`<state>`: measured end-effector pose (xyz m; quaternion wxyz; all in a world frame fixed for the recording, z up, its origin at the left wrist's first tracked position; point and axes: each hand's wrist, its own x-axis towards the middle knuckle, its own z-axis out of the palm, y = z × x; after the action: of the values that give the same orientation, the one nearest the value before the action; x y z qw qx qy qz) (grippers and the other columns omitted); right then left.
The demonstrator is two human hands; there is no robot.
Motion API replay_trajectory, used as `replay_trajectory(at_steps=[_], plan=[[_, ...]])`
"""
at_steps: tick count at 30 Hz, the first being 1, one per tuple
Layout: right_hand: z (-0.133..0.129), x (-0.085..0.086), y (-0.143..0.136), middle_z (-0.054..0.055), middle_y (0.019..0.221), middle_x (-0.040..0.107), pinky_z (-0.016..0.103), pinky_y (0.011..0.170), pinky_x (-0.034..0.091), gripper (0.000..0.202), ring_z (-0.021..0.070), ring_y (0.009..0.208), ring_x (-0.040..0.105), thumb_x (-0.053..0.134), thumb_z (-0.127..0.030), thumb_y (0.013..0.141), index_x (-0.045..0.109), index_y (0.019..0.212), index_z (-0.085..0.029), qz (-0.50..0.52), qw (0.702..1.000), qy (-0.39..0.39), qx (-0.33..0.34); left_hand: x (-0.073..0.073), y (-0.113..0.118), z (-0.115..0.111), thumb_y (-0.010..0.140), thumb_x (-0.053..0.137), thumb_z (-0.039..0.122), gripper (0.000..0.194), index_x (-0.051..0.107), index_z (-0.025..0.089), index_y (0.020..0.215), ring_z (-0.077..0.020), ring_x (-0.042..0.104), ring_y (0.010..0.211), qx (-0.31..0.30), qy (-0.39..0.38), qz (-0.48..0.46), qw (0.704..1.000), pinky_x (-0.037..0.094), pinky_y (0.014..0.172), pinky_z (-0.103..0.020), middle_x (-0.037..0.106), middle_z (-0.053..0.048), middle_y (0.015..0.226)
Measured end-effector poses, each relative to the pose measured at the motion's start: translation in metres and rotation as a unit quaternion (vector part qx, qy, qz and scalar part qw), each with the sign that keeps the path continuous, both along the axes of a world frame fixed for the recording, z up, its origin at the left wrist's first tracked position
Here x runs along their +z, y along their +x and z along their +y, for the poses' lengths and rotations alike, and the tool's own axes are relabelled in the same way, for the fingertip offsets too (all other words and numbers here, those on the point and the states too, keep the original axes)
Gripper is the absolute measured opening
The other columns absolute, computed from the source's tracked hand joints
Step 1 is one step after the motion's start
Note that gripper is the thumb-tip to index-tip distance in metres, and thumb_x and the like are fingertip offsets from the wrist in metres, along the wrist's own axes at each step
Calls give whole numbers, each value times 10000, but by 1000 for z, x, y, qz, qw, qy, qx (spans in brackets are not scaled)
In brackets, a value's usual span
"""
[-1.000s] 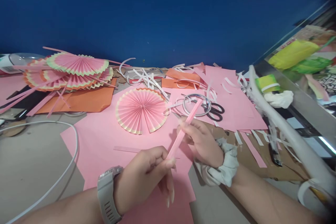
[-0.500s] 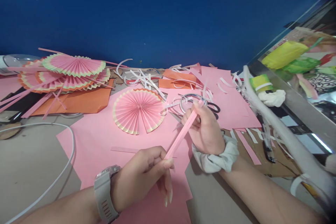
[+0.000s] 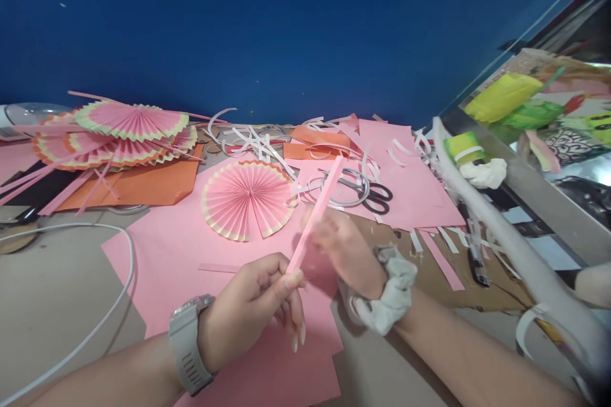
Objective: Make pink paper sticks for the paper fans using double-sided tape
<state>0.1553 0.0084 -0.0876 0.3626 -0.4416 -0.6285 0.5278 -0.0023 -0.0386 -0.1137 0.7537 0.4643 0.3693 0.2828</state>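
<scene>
A folded pink paper strip (image 3: 325, 194) slants up and away from my left hand (image 3: 248, 308), whose thumb and fingers pinch its lower end. Beside the middle of that strip is my right hand (image 3: 351, 254); its fingers are smeared by motion, so their grip cannot be made out. Just beyond lies a round pleated pink paper fan (image 3: 229, 200) with a cream and orange edge and a narrow gap at its front. Under it spreads a pink paper sheet (image 3: 157, 267). Another flat pink strip (image 3: 217, 268) rests on the sheet near my left hand.
Black-handled scissors (image 3: 379, 197) lie behind my right hand among white paper curls (image 3: 260, 143). More pleated fans (image 3: 133, 122) are stacked at the left on orange paper (image 3: 138, 187). A white cable (image 3: 131, 261) loops at left; a pale tube (image 3: 496, 222) crosses the right side.
My right hand has come off the strip's upper end and moved down and left along it. The strip now stands more steeply, its top end free, with my left hand still pinching the bottom.
</scene>
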Motion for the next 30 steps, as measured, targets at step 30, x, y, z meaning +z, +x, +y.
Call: replay_trajectory(at_steps=[30], plan=[[-16,-15,-2,-40,573,364,248,526,305,303,100,526,344,321,-227,932,387,638,-196,-21,998,7,55,8,-3,1,952,347,334,270,457,180,760,-105,552,537,74,95,90,989,445,574,-240,570,14,600]])
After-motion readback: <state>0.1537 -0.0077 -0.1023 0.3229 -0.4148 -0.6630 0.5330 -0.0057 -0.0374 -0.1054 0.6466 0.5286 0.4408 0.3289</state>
